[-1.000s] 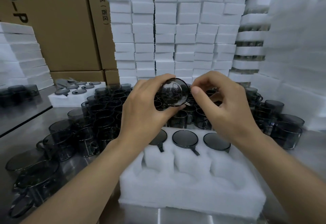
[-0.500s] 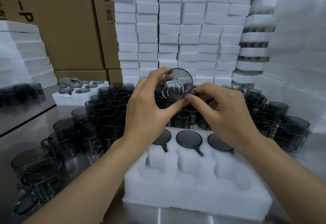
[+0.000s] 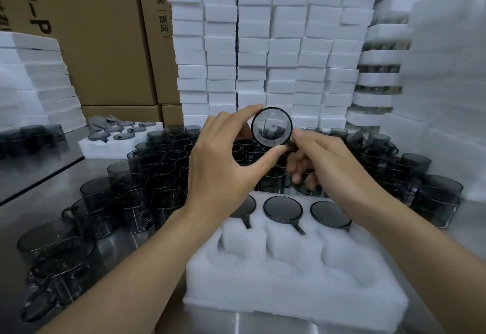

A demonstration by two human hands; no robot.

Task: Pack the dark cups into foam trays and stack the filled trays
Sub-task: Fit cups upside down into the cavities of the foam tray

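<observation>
My left hand (image 3: 223, 165) grips a dark see-through cup (image 3: 271, 127) between thumb and fingers, its round base turned toward me, raised above the table. My right hand (image 3: 328, 160) pinches the cup's handle at its lower right edge. Below, a white foam tray (image 3: 294, 276) lies in front of me with three dark cups (image 3: 282, 208) seated upside down in its far row; its nearer pockets hold nothing.
Many loose dark cups (image 3: 163, 176) crowd the metal table (image 3: 47, 202) left, behind and right of the tray. Another partly filled foam tray (image 3: 118, 141) sits far left. Tall stacks of white foam (image 3: 263, 44) and cardboard boxes (image 3: 100, 31) wall the back and sides.
Both hands have lifted the cup slightly higher and tilted it, so its base now faces me more squarely. My right hand shifted from the rim down to the handle.
</observation>
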